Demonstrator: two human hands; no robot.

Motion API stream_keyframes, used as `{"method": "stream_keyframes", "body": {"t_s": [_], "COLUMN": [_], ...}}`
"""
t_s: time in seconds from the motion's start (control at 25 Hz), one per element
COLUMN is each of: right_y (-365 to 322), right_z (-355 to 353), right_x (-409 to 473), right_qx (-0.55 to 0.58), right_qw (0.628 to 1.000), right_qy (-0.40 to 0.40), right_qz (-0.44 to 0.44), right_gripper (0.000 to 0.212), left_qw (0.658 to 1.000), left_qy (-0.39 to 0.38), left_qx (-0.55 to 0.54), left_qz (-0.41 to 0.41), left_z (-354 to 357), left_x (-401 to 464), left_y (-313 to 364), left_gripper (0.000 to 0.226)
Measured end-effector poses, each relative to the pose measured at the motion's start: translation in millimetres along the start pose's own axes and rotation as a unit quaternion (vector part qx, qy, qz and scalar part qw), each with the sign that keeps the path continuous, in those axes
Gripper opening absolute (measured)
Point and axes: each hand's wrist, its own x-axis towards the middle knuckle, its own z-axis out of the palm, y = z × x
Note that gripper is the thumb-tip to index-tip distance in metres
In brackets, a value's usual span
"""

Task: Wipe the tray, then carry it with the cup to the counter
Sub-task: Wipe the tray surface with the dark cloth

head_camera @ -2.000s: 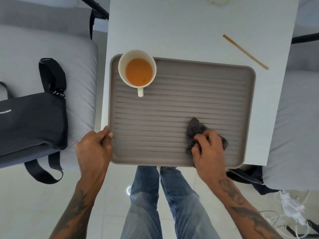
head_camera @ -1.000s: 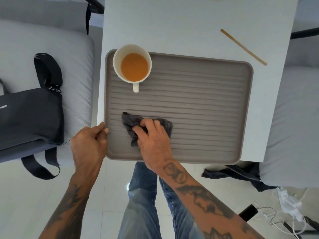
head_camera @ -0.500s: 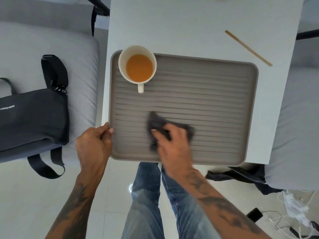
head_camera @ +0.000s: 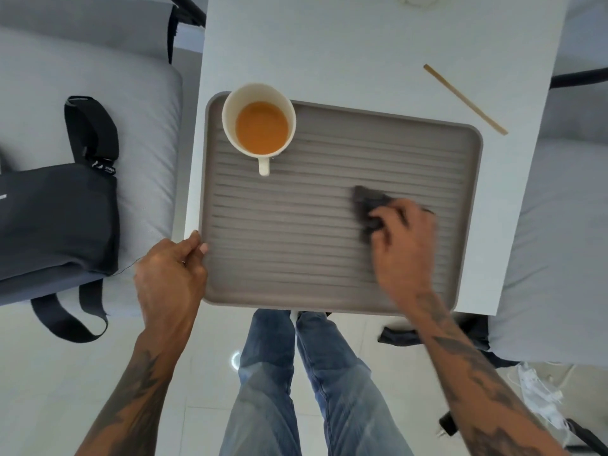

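A grey ribbed tray (head_camera: 296, 251) lies on a white table (head_camera: 362, 51), its near edge at the table's front. A white cup (head_camera: 260, 126) of orange drink stands in the tray's far left corner, handle pointing toward me. My right hand (head_camera: 403, 245) presses a dark grey cloth (head_camera: 368, 205) onto the right half of the tray; the hand is blurred by motion. My left hand (head_camera: 171, 274) grips the tray's near left rim, thumb on top.
A thin wooden stir stick (head_camera: 465, 99) lies on the table beyond the tray's right corner. Grey cushioned seats flank the table; a black bag (head_camera: 56, 218) rests on the left one. My legs in jeans (head_camera: 296, 383) stand below, with cables (head_camera: 539, 390) on the floor at right.
My right hand has swept the cloth from the tray's left-middle to its right half. The left hand has kept its hold on the rim. The cup has not moved.
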Motion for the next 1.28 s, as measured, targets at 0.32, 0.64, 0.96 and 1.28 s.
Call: {"method": "stream_keyframes", "body": {"t_s": [0.32, 0.64, 0.96, 1.28], "right_y": [-78, -154, -1, -118], "right_z": [29, 51, -1, 40], "right_x": [4, 14, 6, 25], "right_qx": [0.036, 0.044, 0.028, 0.030], "right_qw": [0.996, 0.978, 0.998, 0.982], "right_qy": [0.006, -0.102, -0.004, -0.058], "right_qz": [-0.081, -0.175, -0.061, -0.179], "right_gripper": [0.034, 0.039, 0.031, 0.044], "left_qw": [0.998, 0.993, 0.934, 0.910], "left_qy": [-0.012, -0.048, -0.059, -0.144], "left_qx": [0.051, 0.104, 0.160, 0.253], "left_qz": [0.046, 0.005, 0.313, 0.296], "left_z": [-1, -7, 20, 29], "left_x": [-2, 0, 6, 8], "left_y": [7, 11, 33, 47], "left_gripper": [0.022, 0.028, 0.044, 0.064]}}
